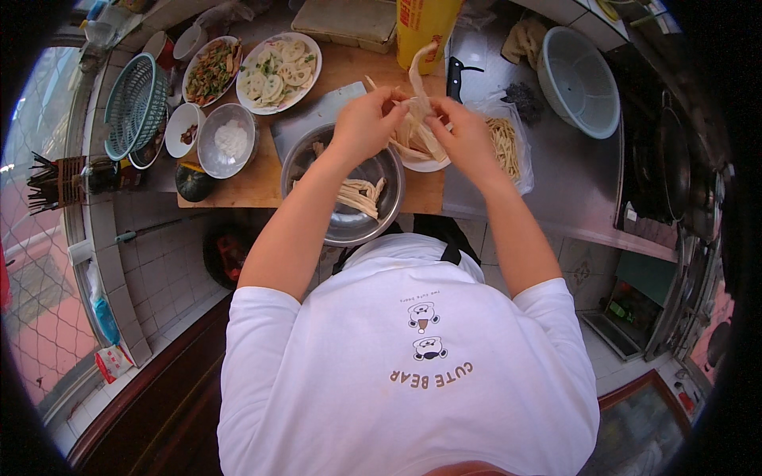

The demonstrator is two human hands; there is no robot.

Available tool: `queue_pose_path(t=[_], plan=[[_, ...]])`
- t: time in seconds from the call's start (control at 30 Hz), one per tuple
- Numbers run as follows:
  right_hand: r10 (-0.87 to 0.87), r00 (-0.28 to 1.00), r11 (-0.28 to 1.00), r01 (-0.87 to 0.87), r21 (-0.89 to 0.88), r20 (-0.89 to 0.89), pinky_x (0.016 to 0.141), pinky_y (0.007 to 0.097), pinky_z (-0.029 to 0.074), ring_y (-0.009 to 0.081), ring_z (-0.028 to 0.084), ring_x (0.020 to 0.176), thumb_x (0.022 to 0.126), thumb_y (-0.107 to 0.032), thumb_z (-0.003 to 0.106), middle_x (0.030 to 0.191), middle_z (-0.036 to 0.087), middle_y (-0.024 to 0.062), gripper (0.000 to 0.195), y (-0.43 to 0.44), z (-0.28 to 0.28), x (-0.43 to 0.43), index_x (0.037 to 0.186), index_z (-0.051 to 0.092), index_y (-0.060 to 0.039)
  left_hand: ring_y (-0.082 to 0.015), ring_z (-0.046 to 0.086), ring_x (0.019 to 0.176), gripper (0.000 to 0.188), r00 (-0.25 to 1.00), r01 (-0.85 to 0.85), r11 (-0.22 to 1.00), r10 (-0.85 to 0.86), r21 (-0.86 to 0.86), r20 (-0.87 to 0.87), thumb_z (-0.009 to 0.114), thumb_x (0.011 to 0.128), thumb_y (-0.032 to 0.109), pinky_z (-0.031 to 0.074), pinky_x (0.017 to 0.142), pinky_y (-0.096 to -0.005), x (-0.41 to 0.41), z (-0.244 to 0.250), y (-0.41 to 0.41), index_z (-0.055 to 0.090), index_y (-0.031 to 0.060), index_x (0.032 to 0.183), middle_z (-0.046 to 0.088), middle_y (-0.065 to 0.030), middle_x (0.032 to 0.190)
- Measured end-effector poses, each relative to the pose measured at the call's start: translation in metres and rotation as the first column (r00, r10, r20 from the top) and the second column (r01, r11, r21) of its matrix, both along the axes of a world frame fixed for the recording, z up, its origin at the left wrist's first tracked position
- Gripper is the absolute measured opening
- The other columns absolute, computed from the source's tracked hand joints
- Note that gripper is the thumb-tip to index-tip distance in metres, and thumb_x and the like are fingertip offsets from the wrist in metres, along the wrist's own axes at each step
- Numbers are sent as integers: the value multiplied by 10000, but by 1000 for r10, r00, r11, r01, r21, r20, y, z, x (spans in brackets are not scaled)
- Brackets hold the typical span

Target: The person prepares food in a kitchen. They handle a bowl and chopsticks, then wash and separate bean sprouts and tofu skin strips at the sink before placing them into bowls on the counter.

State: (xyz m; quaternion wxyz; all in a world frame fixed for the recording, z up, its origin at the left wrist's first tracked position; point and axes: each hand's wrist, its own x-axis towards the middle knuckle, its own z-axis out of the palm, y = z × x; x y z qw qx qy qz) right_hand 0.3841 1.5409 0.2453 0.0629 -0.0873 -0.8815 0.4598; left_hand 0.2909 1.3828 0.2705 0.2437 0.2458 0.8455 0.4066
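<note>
Both hands meet above a white plate of pale, torn strips, perhaps tofu skin or mushroom. Between the fingertips of my left hand and my right hand is a pale strip, its upper end curling upward. Under my left forearm stands a steel bowl with a bundle of pale strips inside, partly hidden by the arm. To the right of the plate, a clear plastic bag holds thin, yellowish strips, partly behind my right hand.
A cleaver blade lies on the wooden board. Plates of lotus root slices and mixed vegetables, a bowl of white powder and a squash are at left. A black-handled knife, yellow roll and plastic basin stand beyond.
</note>
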Motion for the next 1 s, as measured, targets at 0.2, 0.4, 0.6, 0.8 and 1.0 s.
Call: queue_pose_path(t=[0.2,0.4,0.6,0.8,1.0], plan=[[57,975,975,-100,201,213,744,424,473,345,581,882,811,-170,563,986,610,147,325,-1,-19,10,1124,559,-85,-253,616,804,298,993,61,994,-70,-91,-96,527,838,210,479,706,-344,11,-9,-1,588,63,1090,640,-128,899],[30,975,950,-97,297,222,750,432,474,336,583,900,791,-192,585,1028,599,142,409,-3,-21,8,1181,509,-96,-277,613,861,311,986,-91,978,62,-187,-154,515,836,272,479,739,-370,-13,-5,-14,600,76,1062,639,-118,938],[-39,978,939,-35,341,206,735,413,472,326,593,890,792,-186,583,1009,610,138,401,-7,-27,-4,1170,487,-93,-306,566,953,436,956,70,879,-195,-472,-221,570,804,373,449,800,-382,-14,-20,-12,573,26,1068,586,-169,1033],[-30,971,984,-13,179,237,721,422,469,325,596,863,783,-163,571,950,622,123,292,-5,-30,-10,1066,526,-108,-299,571,943,399,968,97,960,-153,-261,-201,589,815,315,451,775,-366,-9,-18,7,552,36,1098,587,-170,1019],[-25,968,994,-2,106,250,716,428,468,323,595,855,791,-160,561,919,620,132,261,3,-10,5,1045,532,-108,-318,576,905,308,983,92,995,-97,-37,-158,569,817,220,454,764,-394,2,-20,12,552,69,1084,600,-151,958]])
